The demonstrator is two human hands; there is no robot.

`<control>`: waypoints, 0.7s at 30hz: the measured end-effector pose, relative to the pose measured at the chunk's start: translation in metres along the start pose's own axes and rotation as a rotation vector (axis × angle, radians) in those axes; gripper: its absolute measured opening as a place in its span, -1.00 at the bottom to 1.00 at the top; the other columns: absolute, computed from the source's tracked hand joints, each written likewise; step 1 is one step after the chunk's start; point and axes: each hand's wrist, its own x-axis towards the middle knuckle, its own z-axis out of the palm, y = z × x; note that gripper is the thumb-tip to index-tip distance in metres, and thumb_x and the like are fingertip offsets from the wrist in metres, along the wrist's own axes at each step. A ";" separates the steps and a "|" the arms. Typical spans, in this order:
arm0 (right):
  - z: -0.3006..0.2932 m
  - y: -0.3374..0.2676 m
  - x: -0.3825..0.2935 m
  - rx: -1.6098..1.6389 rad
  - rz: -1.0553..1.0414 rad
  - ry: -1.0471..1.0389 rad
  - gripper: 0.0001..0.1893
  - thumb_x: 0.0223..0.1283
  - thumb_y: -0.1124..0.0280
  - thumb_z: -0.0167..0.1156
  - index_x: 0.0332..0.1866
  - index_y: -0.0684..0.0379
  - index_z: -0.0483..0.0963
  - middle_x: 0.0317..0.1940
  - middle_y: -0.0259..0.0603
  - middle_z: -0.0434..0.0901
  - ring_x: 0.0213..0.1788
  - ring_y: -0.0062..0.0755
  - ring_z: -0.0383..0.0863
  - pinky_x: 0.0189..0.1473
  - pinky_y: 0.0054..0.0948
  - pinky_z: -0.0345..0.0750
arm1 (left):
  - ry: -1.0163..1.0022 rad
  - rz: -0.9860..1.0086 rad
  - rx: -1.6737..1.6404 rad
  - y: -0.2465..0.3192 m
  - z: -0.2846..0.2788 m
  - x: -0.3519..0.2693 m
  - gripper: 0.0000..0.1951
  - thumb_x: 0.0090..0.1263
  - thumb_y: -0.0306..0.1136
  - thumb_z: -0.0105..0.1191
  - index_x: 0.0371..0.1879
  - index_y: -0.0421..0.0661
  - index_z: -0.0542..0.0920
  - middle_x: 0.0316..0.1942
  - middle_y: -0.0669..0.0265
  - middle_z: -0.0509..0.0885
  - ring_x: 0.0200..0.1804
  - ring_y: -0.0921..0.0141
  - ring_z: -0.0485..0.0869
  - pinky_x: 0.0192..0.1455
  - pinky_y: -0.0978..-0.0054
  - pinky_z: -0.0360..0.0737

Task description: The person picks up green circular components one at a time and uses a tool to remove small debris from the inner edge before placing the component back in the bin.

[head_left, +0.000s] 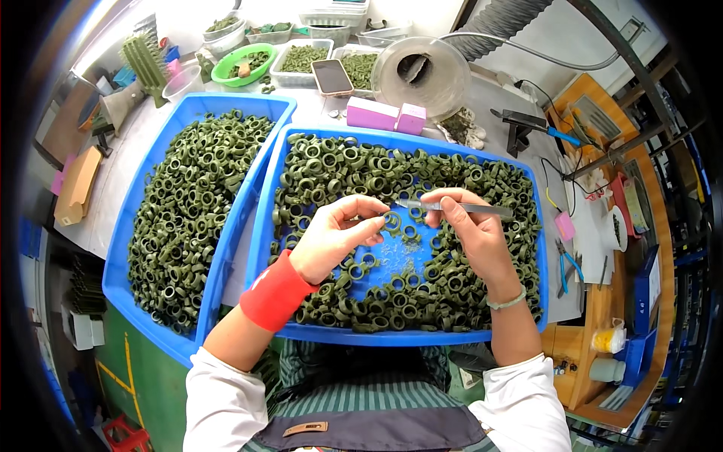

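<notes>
My left hand (344, 234) pinches a green wax ring (392, 221) between thumb and fingertips. Its red wristband (278, 291) lies over the near left part of the right-hand blue tray (406, 339). My right hand (471, 226) grips a metal craft knife (480, 209), its tip pointing left, just above the ring. A pale beaded bracelet circles that wrist. Below both hands, many dark green rings (390, 296) crowd the tray around a patch of blue floor strewn with pale shavings (402, 254). Whether the blade touches the ring, I cannot tell.
A second blue tray (226, 282) heaped with rings stands at left. Behind are a phone (332, 77), pink boxes (384, 114), a green basin (244, 65) and a clear funnel-shaped hood (421, 73). Blue-handled pliers (569, 265) and a tool with a blue handle (536, 125) lie at right.
</notes>
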 end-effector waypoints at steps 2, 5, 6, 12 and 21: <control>0.002 -0.001 -0.001 -0.007 0.003 0.014 -0.66 0.59 0.21 0.04 0.05 0.29 0.58 -0.24 -0.31 0.63 -0.16 -0.59 0.60 -0.05 -0.53 0.54 | 0.008 -0.008 0.021 0.002 0.001 0.000 -0.75 0.51 -0.47 0.14 0.11 -0.23 0.62 -0.10 0.35 0.70 -0.09 0.54 0.71 0.00 0.58 0.67; 0.003 -0.004 -0.002 0.014 0.027 0.046 -0.65 0.60 0.20 0.02 -0.09 0.28 0.59 -0.29 -0.36 0.57 -0.21 -0.61 0.58 -0.08 -0.54 0.53 | 0.021 -0.032 0.021 0.004 0.004 -0.001 -0.76 0.51 -0.46 0.15 0.09 -0.24 0.63 -0.14 0.36 0.70 -0.13 0.53 0.73 -0.05 0.59 0.68; 0.002 -0.004 -0.003 -0.032 0.009 0.037 -0.64 0.61 0.19 0.00 -0.09 0.29 0.59 -0.27 -0.35 0.56 -0.21 -0.61 0.58 -0.09 -0.54 0.53 | 0.037 -0.037 0.005 0.006 0.005 -0.001 -0.76 0.50 -0.46 0.15 0.08 -0.24 0.63 -0.15 0.36 0.70 -0.15 0.53 0.74 -0.07 0.59 0.69; 0.004 0.000 -0.002 -0.070 -0.050 0.005 -0.66 0.63 0.23 -0.03 -0.08 0.30 0.57 -0.25 -0.33 0.55 -0.21 -0.60 0.58 -0.09 -0.56 0.53 | 0.049 -0.038 -0.004 0.012 0.008 -0.003 -0.77 0.51 -0.47 0.15 0.07 -0.25 0.62 -0.18 0.35 0.69 -0.19 0.50 0.75 -0.09 0.58 0.70; 0.015 0.007 -0.003 -0.182 -0.178 0.067 -0.77 0.54 0.34 0.11 -0.06 0.29 0.62 -0.31 -0.18 0.72 -0.27 -0.53 0.69 -0.20 -0.49 0.62 | 0.157 0.050 -0.112 0.006 0.013 -0.005 -0.89 0.46 -0.53 0.19 -0.14 -0.24 0.56 -0.15 0.30 0.65 -0.14 0.41 0.77 -0.02 0.49 0.77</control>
